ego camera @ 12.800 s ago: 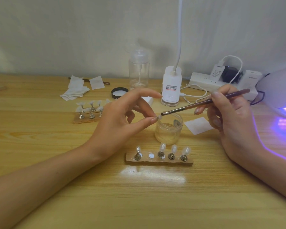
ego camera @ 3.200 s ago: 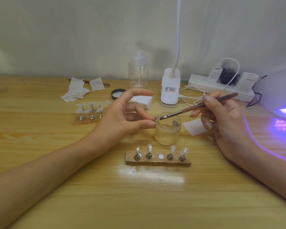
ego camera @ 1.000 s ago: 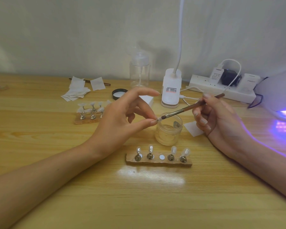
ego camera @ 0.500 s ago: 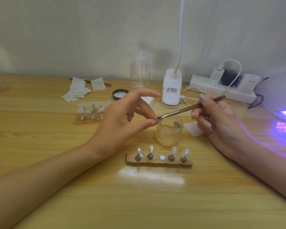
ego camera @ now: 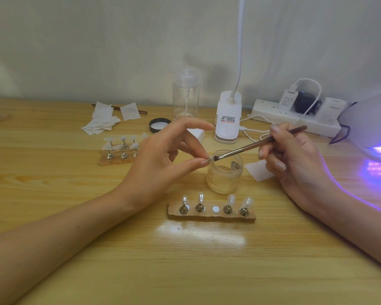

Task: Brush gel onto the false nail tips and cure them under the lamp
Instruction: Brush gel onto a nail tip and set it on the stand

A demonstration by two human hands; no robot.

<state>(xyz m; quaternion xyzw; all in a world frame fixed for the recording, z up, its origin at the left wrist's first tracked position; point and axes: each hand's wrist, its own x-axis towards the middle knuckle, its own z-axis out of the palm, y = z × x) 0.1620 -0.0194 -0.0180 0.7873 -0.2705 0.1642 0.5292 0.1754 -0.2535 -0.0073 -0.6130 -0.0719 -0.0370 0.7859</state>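
The nail tip [ego camera: 208, 159] is pinched between the thumb and a fingertip of the left hand [ego camera: 156, 164], held in the air just above the near rim of the open gel jar [ego camera: 224, 172]. The right hand [ego camera: 295, 159] is clamped on the brush [ego camera: 246, 148] like a pen, its bristles touching the tip right at the pinch.

The hold is small and the tip is probably slick. A firm stroke could twist it out of the pinch and drop it into the jar directly below. Gel could also smear onto the pinching fingertips, and too much on the brush would likely pool at the tip's edge.

Below the pinch and toward the person lies the wooden stand [ego camera: 211, 213], with four tips on their pegs and the middle magnet bare. The lit curing lamp [ego camera: 370, 133] sits far off beyond the brush hand, so that forearm lies across the straight way to it. A white pad [ego camera: 256, 170] lies under the brush hand. Behind the pinch are the clip lamp [ego camera: 228, 119], pump bottle [ego camera: 186, 97] and jar lid [ego camera: 160, 125], and a second stand [ego camera: 119, 151] lies beyond the left hand.
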